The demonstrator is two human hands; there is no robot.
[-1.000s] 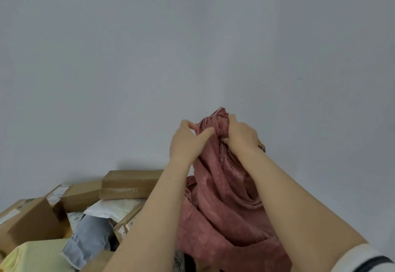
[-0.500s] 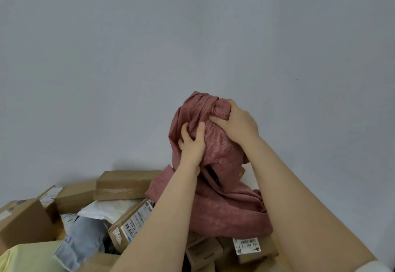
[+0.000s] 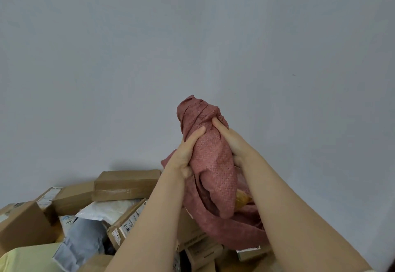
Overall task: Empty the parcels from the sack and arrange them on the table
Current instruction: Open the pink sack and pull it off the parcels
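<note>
A dusty-pink woven sack (image 3: 210, 164) is bunched up and held high in front of the grey wall. My left hand (image 3: 186, 154) grips its left side and my right hand (image 3: 232, 141) grips its right side, both near the gathered top. The sack's lower part hangs limp over a heap of parcels (image 3: 119, 218): brown cardboard boxes with labels, a white padded mailer (image 3: 106, 208), a grey-blue bag (image 3: 79, 241) and a pale yellow bag (image 3: 27, 259). A yellowish parcel (image 3: 241, 200) peeks out beside the sack. The table under the heap is hidden.
A long brown box (image 3: 126, 183) lies at the back of the heap against the wall. Another brown box (image 3: 21, 224) sits at the far left edge. Small labelled boxes (image 3: 203, 250) lie under the sack.
The sack has been lifted and gathered into a tighter bundle. Both hands shifted lower along its sides, and more boxes show under it.
</note>
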